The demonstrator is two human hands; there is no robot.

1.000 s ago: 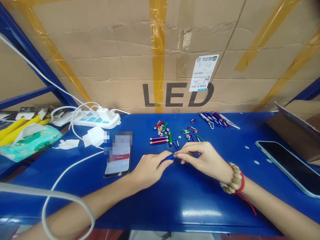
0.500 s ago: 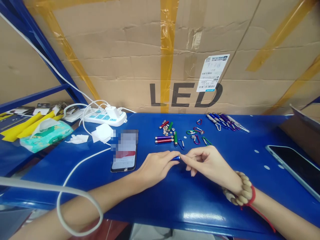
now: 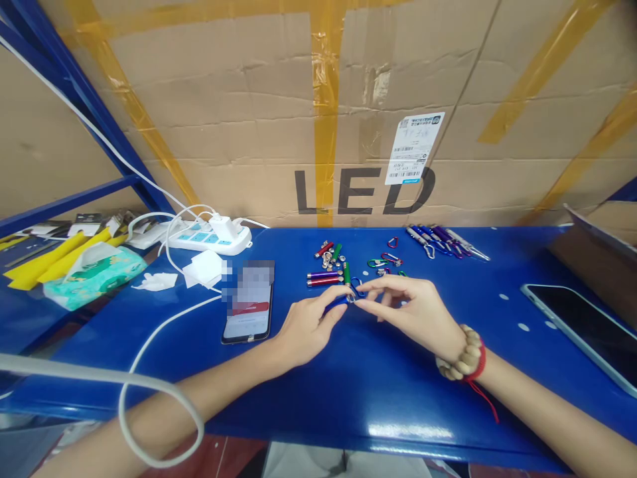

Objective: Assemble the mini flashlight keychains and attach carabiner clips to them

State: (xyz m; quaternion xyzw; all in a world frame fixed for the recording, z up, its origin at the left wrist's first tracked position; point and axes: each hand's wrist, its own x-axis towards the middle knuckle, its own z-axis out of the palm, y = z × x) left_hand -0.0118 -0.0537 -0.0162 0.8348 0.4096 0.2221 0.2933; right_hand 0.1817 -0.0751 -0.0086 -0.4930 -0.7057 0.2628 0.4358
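My left hand (image 3: 306,325) is closed on a small blue keychain flashlight (image 3: 339,302), pinching it between thumb and fingers just above the blue table (image 3: 348,398). My right hand (image 3: 413,312), with a bead bracelet on its wrist, pinches the flashlight's metal end where a small blue carabiner clip (image 3: 356,289) sits. Just beyond the hands lie loose flashlight bodies (image 3: 323,277), small silver caps (image 3: 332,255) and coloured carabiners (image 3: 383,261). A row of assembled flashlights (image 3: 440,239) lies further back.
A phone (image 3: 247,302) lies left of my hands, with a white cable running off the front edge. Another phone (image 3: 582,332) lies at right beside a cardboard box (image 3: 597,255). A power strip (image 3: 209,238) and tissue pack (image 3: 94,273) are at left. A large LED carton (image 3: 348,113) stands behind.
Both hands have moved a little away from me, toward the loose parts, still holding the blue flashlight. The right fingers now work at its end by the blue clip.
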